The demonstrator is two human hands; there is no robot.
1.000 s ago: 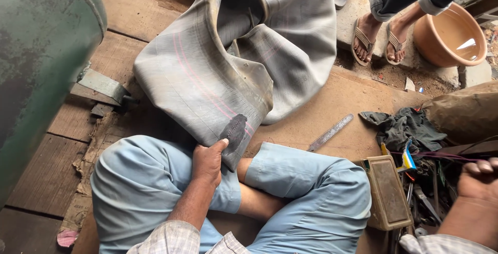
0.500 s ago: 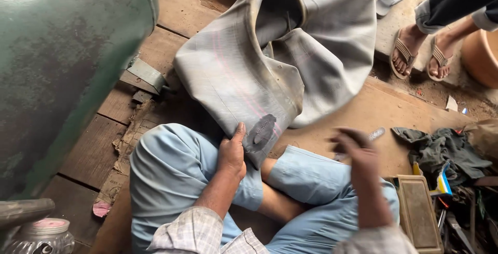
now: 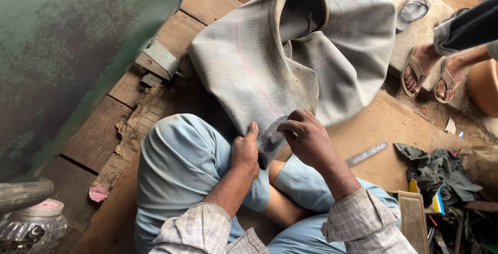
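Note:
A large grey rubber inner tube [image 3: 290, 52] lies folded on the wooden floor, its near fold draped over my crossed legs in light blue trousers. My left hand [image 3: 245, 150] grips that near fold, thumb up along the rubber. My right hand [image 3: 306, 137] rests on the same fold, fingers curled and pressing on a pale roughened patch [image 3: 272, 132] of the tube. What the right fingers pinch, if anything, is hidden.
A big green metal tank [image 3: 67, 52] fills the left. A flat metal file [image 3: 366, 153] lies on the board at my right, with dark rags [image 3: 441, 171] and a tool box [image 3: 415, 215] beyond. Another person's sandalled feet [image 3: 425, 72] stand at the upper right. A jar [image 3: 36, 223] sits lower left.
My right hand came in from the far right and landed on the patch beside my left hand. The view shifted to the left, and the dark spot on the tube now looks pale.

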